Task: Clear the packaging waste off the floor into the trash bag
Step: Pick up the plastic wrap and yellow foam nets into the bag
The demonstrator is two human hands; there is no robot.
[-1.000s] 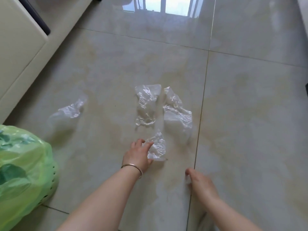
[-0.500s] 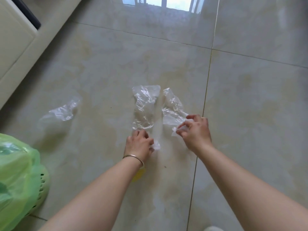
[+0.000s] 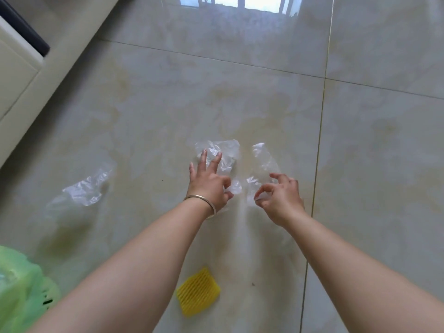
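We see a glossy floor [image 3: 240, 92] of pale grey-beige tiles mottled with yellowish marbling and split by thin golden grout lines. The wrappers [image 3: 225, 152] on it are clear and colourless, with white glints along their creases. A foam net [image 3: 198, 293] is bright yellow with a ribbed lattice pattern. The trash bag [image 3: 16, 284] is translucent light green. The bangle [image 3: 204, 201] is gold. The cabinet [image 3: 16, 75] is cream with a black strip.

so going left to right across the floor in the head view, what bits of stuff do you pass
green trash bag → loose clear wrapper → yellow foam net → crumpled wrapper under the left hand → wrapper by the right hand
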